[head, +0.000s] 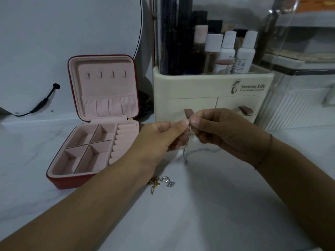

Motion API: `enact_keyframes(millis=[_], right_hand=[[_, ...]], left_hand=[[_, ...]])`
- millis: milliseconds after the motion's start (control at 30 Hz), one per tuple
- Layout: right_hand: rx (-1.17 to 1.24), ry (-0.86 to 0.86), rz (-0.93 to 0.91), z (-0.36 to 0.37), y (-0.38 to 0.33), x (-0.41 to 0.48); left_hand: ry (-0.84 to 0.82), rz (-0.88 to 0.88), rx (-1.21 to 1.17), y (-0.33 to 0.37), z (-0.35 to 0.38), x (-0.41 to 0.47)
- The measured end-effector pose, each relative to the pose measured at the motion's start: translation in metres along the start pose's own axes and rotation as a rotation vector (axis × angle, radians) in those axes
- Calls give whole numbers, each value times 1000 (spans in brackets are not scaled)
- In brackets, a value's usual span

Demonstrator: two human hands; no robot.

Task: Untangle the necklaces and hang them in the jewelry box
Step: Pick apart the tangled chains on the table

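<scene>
Left hand (163,136) and right hand (223,131) meet fingertip to fingertip, each pinching the top of a thin silver chain (186,151), which hangs straight down with its lower end near the white marbled tabletop (199,205). The open jewelry box (59,182) lies to the left, nearer the left hand, with a row of four bare hooks (106,74) across its upright lid. A tangle of gold and silver chains (163,182) rests by the left forearm, and a cream cosmetics organizer (208,91) stands just behind the hands.
</scene>
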State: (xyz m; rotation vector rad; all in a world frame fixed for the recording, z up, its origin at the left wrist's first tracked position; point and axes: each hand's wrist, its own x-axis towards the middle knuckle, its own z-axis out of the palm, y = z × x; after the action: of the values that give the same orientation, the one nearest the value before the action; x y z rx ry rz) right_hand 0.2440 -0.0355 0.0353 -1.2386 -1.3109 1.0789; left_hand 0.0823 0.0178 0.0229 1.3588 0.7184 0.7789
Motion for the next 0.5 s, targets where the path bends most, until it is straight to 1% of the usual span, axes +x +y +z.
enact_keyframes(millis=[133, 267, 500], right_hand=[[127, 0, 23, -1, -1, 0], [290, 22, 31, -1, -3, 0], [290, 36, 56, -1, -5, 0]], left_hand=[[-9, -58, -57, 1, 1, 2], [-16, -60, -66, 1, 0, 3], [-1, -23, -107, -1, -5, 5]])
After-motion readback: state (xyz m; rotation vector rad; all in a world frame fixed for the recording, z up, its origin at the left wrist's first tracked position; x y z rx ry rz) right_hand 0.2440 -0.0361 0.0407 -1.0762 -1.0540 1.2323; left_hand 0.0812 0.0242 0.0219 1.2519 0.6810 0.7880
